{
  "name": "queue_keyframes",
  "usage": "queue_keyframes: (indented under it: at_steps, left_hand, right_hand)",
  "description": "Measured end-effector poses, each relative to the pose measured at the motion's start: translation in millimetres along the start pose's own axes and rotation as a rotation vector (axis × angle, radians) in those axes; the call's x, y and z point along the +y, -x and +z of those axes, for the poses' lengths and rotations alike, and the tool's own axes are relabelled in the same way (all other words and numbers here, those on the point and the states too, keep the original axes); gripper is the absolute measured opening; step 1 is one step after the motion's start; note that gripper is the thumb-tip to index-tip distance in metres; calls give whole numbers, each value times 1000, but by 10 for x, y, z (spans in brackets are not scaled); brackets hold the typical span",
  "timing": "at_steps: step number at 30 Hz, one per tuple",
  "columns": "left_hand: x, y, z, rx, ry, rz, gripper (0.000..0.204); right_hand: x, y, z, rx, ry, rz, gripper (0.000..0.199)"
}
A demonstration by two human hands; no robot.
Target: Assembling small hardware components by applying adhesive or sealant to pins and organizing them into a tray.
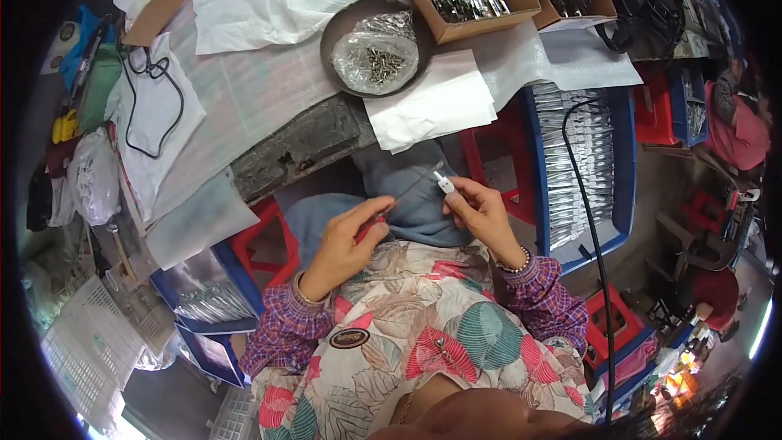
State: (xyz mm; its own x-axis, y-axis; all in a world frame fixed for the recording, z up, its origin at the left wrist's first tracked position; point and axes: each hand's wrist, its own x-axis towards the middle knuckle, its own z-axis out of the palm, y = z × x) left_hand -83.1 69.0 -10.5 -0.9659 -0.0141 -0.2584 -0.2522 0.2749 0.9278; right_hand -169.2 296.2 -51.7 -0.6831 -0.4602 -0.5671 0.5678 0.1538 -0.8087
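Observation:
Above my lap, my left hand [349, 244] is closed around a red-handled tool [381, 218]. Its thin metal shaft slants up and right, toward the other hand; the kind of tool is not clear. Between the thumb and fingers of my right hand [482, 210] is a small white piece with a metal end [445, 184]. The shaft's far end lies close to this piece, and I cannot tell whether they touch. Just beyond the hands, a stack of white paper sheets [428, 102] overhangs the table edge.
A dark round pan [332, 28] on the table holds plastic bags of small metal parts. Cardboard boxes [456, 28] of metal pieces stand behind it. At right, a blue crate [626, 171] holds rows of metal pieces, crossed by a black cable [599, 265]. Red stools [265, 240] stand below the table.

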Motion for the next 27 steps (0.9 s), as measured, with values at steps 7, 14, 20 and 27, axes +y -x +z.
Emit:
queue_keyframes:
  at_steps: [7, 14, 20, 27]
  left_hand:
    - [106, 178, -63, -206, 109, -363, 39]
    - [104, 216, -36, -102, 106, -98, 37]
    - [137, 205, -25, -92, 116, -139, 34]
    - [161, 213, -26, -60, 134, -145, 32]
  right_hand:
    - [-62, 52, 22, 73, 78, -63, 27]
    - [-90, 67, 65, 128, 79, -117, 24]
    - [-40, 47, 57, 176, 90, -165, 22]
    - [-47, 52, 60, 216, 172, -276, 19]
